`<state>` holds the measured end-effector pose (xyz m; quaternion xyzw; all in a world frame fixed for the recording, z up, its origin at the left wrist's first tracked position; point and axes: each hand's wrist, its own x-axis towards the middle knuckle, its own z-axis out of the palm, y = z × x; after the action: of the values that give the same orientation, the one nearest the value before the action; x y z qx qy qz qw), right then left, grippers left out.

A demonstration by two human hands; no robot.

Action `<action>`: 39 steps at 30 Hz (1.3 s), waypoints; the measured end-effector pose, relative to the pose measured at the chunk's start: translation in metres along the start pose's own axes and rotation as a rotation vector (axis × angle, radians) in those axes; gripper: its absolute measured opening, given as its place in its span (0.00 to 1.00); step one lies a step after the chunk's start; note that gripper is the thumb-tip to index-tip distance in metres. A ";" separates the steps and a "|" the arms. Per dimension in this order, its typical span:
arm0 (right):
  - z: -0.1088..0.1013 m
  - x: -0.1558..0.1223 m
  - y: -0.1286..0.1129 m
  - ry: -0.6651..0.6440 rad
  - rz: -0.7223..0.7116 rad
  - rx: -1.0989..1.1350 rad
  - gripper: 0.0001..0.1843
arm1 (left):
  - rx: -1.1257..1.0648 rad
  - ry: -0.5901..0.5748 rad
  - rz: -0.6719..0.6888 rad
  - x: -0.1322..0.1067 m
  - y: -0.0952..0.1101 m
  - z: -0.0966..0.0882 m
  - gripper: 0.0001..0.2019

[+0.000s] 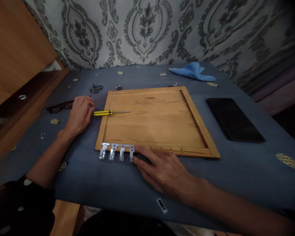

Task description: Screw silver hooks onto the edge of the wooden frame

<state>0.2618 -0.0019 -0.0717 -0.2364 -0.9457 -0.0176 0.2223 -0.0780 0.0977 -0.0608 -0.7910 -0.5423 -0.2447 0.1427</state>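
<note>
My left hand (80, 114) is closed, its fingertips together beside the board's left edge. Something tiny may be in the pinch; I cannot make it out. My right hand (163, 167) grips the right end of a metal hook rail (118, 146), which lies along the near edge of a framed wooden board (149, 114). Its silvery hooks hang over that edge. Several small holes show in the near frame strip, right of the rail. A yellow-and-black screwdriver (105, 113) rests across the board's left frame, its shaft pointing right, just right of my left hand.
Dark sunglasses (61, 106) lie behind my left wrist, with a small bunch of metal pieces (95, 88) farther back. A black phone (233, 119) lies right of the board, and a blue cloth (194, 71) at the back. A wooden cabinet (19, 42) borders the left.
</note>
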 end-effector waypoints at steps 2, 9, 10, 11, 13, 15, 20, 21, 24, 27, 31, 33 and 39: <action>-0.001 0.001 0.000 0.000 -0.001 0.002 0.17 | -0.022 -0.004 0.033 0.002 0.011 -0.003 0.09; -0.004 0.001 -0.001 -0.046 0.012 0.002 0.17 | -0.092 0.012 0.146 0.006 0.048 -0.020 0.07; -0.004 0.001 -0.001 -0.044 0.015 -0.004 0.17 | -0.105 0.012 0.163 0.007 0.053 -0.022 0.07; -0.004 0.002 -0.001 -0.040 0.015 -0.007 0.17 | -0.119 0.004 0.182 0.007 0.058 -0.023 0.06; -0.004 0.002 -0.001 -0.031 0.014 -0.010 0.17 | -0.151 -0.038 0.227 0.007 0.067 -0.024 0.06; -0.004 0.001 -0.001 -0.042 0.016 -0.006 0.17 | -0.182 -0.102 0.274 0.008 0.076 -0.022 0.06; -0.005 0.000 -0.001 -0.080 0.017 0.006 0.13 | -0.267 -0.237 0.346 0.012 0.091 -0.010 0.09; -0.005 0.000 0.000 -0.083 0.016 0.007 0.13 | -0.287 -0.252 0.352 0.014 0.092 -0.008 0.09; -0.006 0.000 0.000 -0.091 0.019 0.011 0.13 | -0.344 -0.251 0.345 0.018 0.096 -0.007 0.09; -0.006 -0.001 0.000 -0.091 0.020 0.010 0.13 | -0.379 -0.207 0.292 0.020 0.098 -0.019 0.10; -0.004 -0.002 0.001 -0.086 0.006 0.009 0.14 | -0.433 -0.233 0.264 0.008 0.107 -0.045 0.12; -0.003 -0.002 0.001 -0.077 0.006 0.013 0.15 | -0.454 -0.325 0.314 -0.003 0.117 -0.053 0.24; -0.002 -0.002 0.002 -0.068 0.006 0.035 0.15 | -0.386 -0.465 0.356 -0.027 0.140 -0.050 0.36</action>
<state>0.2651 -0.0015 -0.0708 -0.2359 -0.9521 0.0078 0.1943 0.0326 0.0000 -0.0277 -0.9201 -0.3578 -0.1273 -0.0962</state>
